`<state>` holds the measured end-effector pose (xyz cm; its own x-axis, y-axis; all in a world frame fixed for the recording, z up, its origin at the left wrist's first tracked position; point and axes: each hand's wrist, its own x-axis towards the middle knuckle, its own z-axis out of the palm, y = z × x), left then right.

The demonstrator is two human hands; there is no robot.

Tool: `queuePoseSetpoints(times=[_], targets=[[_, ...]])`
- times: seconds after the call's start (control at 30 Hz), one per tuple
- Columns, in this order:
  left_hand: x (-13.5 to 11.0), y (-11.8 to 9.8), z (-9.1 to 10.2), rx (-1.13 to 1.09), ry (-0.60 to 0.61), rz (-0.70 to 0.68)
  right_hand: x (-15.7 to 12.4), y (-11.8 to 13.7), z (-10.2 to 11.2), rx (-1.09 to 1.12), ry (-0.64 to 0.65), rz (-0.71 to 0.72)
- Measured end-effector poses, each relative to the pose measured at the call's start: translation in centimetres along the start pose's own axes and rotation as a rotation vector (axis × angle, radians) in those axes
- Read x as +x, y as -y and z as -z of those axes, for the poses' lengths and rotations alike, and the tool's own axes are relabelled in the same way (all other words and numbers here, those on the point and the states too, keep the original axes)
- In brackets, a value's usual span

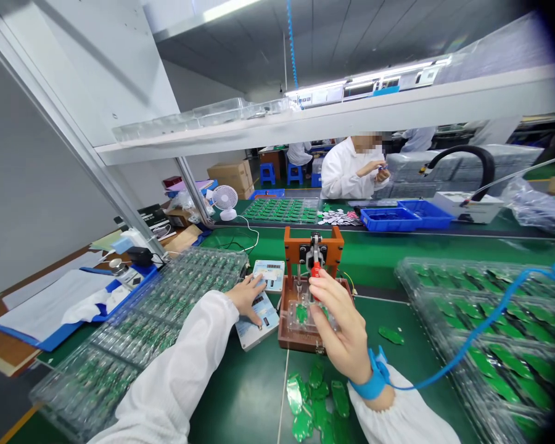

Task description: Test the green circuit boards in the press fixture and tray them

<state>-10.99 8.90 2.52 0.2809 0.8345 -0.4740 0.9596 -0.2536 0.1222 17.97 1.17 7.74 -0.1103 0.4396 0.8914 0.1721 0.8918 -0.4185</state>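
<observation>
Centred on the bench is a test fixture (304, 336) with a brown base, an orange frame and a toggle clamp (313, 248). My right hand (340, 320), a blue wrist strap on its wrist, is closed on the clamp's red handle (315, 270). Beneath the clamp, a green circuit board (301, 312) shows in the clear holder. My left hand (248, 299) is open, fingers spread over a light-blue instrument box (264, 324); a second such box (272, 271) sits just behind it. Several loose green circuit boards (321, 401) lie in front of the fixture.
Clear trays of boards (166, 314) fill the left side; stacked trays (494, 320) stand at right. A blue coiled cord (481, 336) runs from my wrist across the right trays. A shelf (333, 120) spans overhead. Across the bench a person (349, 169) handles something small.
</observation>
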Motion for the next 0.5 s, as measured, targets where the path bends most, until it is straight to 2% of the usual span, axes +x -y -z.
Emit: queuePoseSetpoints(times=[0.33,0.43,0.5], targets=[[0.8,0.0,-0.2,0.035,-0.007,-0.016,0.0,0.2,-0.2,-0.024,-0.031,-0.007],[0.2,-1.1,0.2,0.078,-0.021,0.040,0.2,0.4,-0.1,-0.030,-0.039,-0.008],[-1.0,-2.3,0.0,0.092,-0.078,0.089,0.4,0.5,-0.1,-0.047,-0.044,-0.008]])
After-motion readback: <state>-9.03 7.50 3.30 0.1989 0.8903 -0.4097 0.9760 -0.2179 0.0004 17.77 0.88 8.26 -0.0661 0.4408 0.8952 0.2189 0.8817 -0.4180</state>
